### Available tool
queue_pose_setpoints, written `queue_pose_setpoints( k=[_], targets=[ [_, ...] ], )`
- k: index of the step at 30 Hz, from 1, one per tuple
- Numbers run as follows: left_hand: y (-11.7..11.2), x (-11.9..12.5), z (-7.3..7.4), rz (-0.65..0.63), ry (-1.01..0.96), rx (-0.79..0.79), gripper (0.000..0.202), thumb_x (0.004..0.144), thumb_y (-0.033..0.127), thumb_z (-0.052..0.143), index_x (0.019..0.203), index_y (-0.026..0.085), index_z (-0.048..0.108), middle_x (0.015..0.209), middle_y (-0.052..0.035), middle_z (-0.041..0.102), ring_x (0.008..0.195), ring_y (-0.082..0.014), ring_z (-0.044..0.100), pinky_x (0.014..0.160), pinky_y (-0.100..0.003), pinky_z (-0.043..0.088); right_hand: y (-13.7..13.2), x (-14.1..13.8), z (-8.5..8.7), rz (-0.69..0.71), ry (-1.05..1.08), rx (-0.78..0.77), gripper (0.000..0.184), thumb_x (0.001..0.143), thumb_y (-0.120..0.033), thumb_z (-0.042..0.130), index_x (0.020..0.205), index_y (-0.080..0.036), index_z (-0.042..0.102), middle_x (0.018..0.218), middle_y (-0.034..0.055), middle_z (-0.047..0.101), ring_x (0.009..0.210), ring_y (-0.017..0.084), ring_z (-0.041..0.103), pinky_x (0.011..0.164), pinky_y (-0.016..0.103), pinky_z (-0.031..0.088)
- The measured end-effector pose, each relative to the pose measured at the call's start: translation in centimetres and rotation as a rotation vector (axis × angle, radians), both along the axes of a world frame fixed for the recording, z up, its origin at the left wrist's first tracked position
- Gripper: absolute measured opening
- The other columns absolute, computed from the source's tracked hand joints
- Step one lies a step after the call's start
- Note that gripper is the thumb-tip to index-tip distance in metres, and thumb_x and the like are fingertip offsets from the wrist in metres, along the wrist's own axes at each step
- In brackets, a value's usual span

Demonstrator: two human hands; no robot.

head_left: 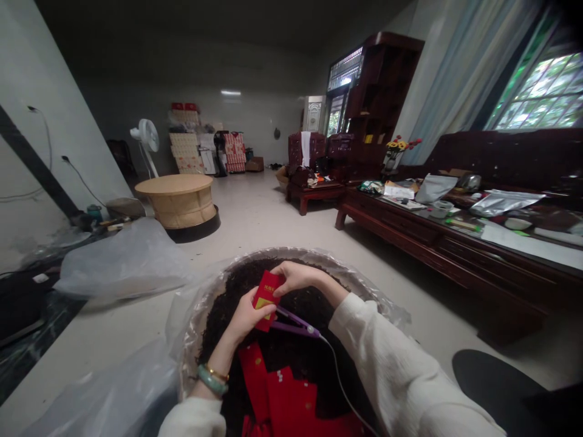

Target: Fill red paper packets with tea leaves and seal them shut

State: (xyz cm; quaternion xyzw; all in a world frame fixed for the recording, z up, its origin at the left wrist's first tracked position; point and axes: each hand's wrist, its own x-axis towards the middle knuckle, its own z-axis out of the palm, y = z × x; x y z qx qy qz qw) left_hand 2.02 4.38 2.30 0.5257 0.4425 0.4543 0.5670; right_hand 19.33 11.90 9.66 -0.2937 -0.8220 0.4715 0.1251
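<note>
Above a wide round basket (191, 340) lined with clear plastic, both my hands are closed on a small red packet (268, 283) with gold print. My left hand (246, 314) grips its lower left side, thumb across the front. At the upper right edge, my right hand (294, 277) pinches the packet. Just below it, a purple flat-iron-like tool (303, 328) with a white cord lies with its two arms apart; their tips are partly hidden behind the packet. Dark, leaf-like loose material (319, 297) fills the basket. Several more red packets (291, 400) lie on it nearest me.
Clear plastic bags (122, 261) lie on the floor at left, near a round wooden-topped drum (177, 197) and a white fan (146, 136). At right stands a long dark wooden table (410, 230) covered with pouches and papers. A dark round stool (492, 382) is at lower right.
</note>
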Motion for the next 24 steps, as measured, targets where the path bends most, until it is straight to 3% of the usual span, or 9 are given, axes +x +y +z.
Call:
queue_pose_setpoints(
  k=[7, 13, 19, 24],
  targets=[
    [0.1, 0.3, 0.1, -0.011, 0.021, 0.010, 0.041, 0.060, 0.029, 0.077, 0.093, 0.014, 0.057, 0.073, -0.0003, 0.066, 0.056, -0.0165, 0.066, 0.055, -0.027, 0.053, -0.1, 0.2, -0.2, -0.017, 0.011, -0.033, 0.025, 0.063, -0.023, 0.070, 0.086, -0.012, 0.071, 0.076, 0.0009, 0.072, 0.067, 0.014, 0.064, 0.068, 0.025, 0.049],
    [0.0, 0.5, 0.4, -0.021, 0.038, 0.025, 0.037, 0.060, 0.029, 0.077, 0.089, 0.015, 0.058, 0.070, 0.0003, 0.066, 0.056, -0.0166, 0.066, 0.054, -0.026, 0.052, 0.2, 0.2, -0.5, -0.038, 0.012, -0.111, 0.030, 0.057, -0.033, 0.077, 0.079, -0.013, 0.073, 0.073, 0.0011, 0.072, 0.066, 0.015, 0.064, 0.070, 0.028, 0.050],
    [0.1, 0.2, 0.1, -0.023, -0.015, -0.006, 0.045, 0.059, 0.034, 0.078, 0.093, 0.015, 0.057, 0.073, -0.0011, 0.068, 0.056, -0.0175, 0.067, 0.054, -0.028, 0.052, 1.4, 0.9, -0.4, -0.171, 0.099, -0.137, 0.029, 0.053, -0.035, 0.080, 0.071, -0.014, 0.069, 0.063, -0.0016, 0.067, 0.061, 0.013, 0.060, 0.067, 0.026, 0.047],
    [0.3, -0.1, -0.5, 0.007, -0.054, -0.027, 0.050, 0.057, 0.036, 0.080, 0.096, 0.015, 0.057, 0.087, -0.0065, 0.071, 0.059, -0.0186, 0.069, 0.055, -0.028, 0.053, 2.7, 2.2, -0.8, -0.404, 0.286, -0.154, 0.033, 0.052, -0.036, 0.079, 0.074, -0.014, 0.067, 0.071, -0.0002, 0.067, 0.070, 0.013, 0.060, 0.074, 0.028, 0.045]
  ],
)
